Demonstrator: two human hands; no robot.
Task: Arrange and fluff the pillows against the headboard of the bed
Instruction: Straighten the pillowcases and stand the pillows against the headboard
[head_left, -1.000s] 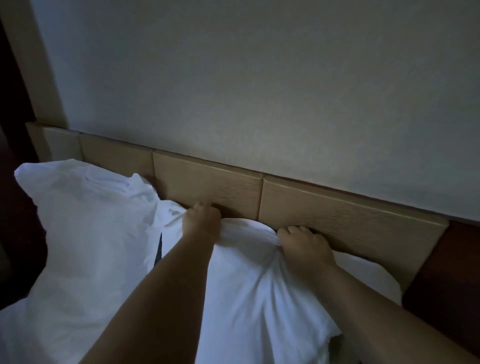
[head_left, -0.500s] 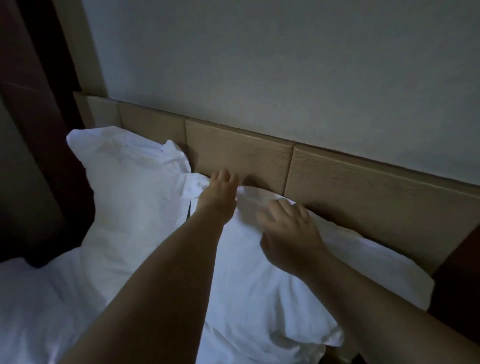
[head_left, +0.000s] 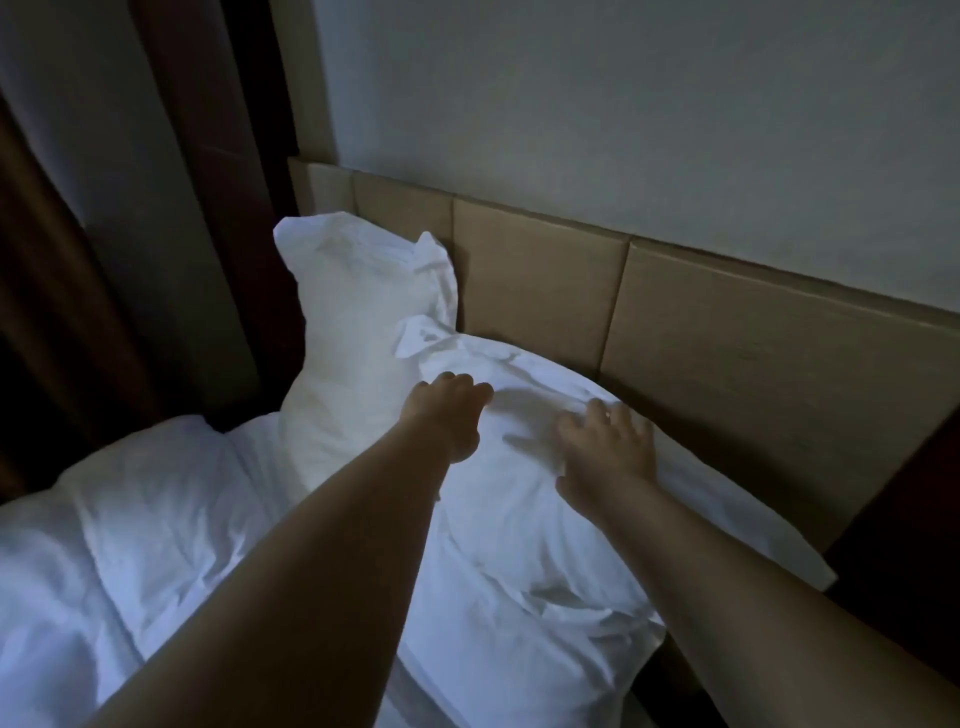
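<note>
Two white pillows lie against a tan panelled headboard (head_left: 540, 280). The near pillow (head_left: 524, 545) lies flat along the headboard. The far pillow (head_left: 353, 322) stands more upright at the left end. My left hand (head_left: 447, 410) rests on the near pillow's upper left part, fingers loosely curled, gripping nothing. My right hand (head_left: 608, 447) lies flat on the pillow's top near the headboard, fingers spread.
A white duvet (head_left: 130, 530) covers the bed at lower left. Dark curtains (head_left: 130, 234) hang at the left beside the far pillow. A plain wall (head_left: 623, 104) rises above the headboard. Dark wooden furniture (head_left: 909, 519) stands at the right end.
Both hands have let go of the near pillow's top edge and drawn back from the headboard onto its surface. The view has swung left and pulled back.
</note>
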